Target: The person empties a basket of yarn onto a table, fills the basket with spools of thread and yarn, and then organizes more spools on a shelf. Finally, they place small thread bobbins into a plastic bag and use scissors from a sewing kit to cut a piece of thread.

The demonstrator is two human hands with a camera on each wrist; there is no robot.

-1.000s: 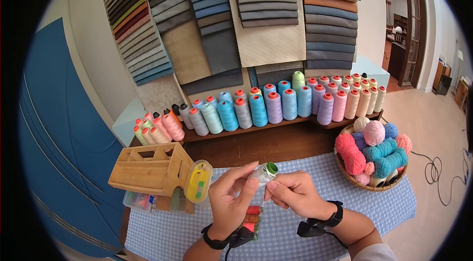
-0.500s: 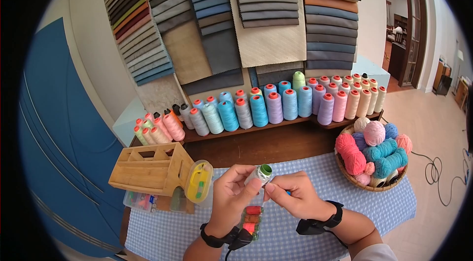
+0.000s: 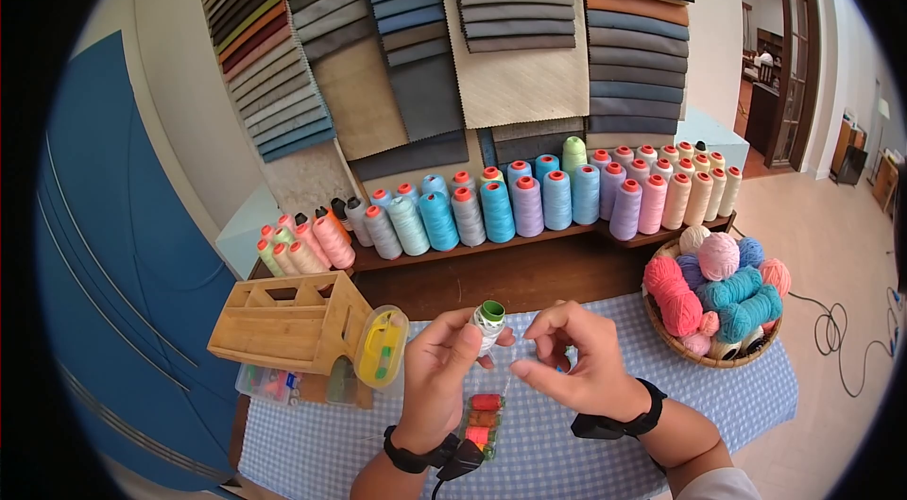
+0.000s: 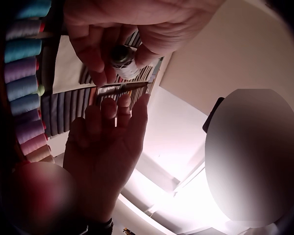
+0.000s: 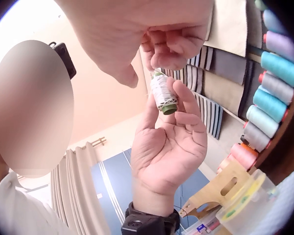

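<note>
Upright between the thumb and fingers of my left hand (image 3: 439,372) is a spool of white thread (image 3: 488,334) with a green core. Its green end faces up in the head view, and the white winding (image 5: 161,91) shows clearly in the right wrist view. My right hand (image 3: 588,368) is just to the right, apart from the spool, fingers bent and thumb held away from them. A small blue bit (image 3: 570,358) shows by its fingers; what it is cannot be made out. Below the hands, a clear case holds several small red, brown and pink thread spools (image 3: 485,420).
A wooden organizer (image 3: 283,325) with a yellow-lidded box (image 3: 382,347) stands at left on the blue checked cloth (image 3: 661,443). A wicker basket (image 3: 723,355) of yarn balls is at right. Large thread cones (image 3: 496,212) line the shelf behind.
My right hand has drawn away from the spool to the right, thumb and fingers parting. The left hand has tipped the spool more upright and shifted it slightly left.
</note>
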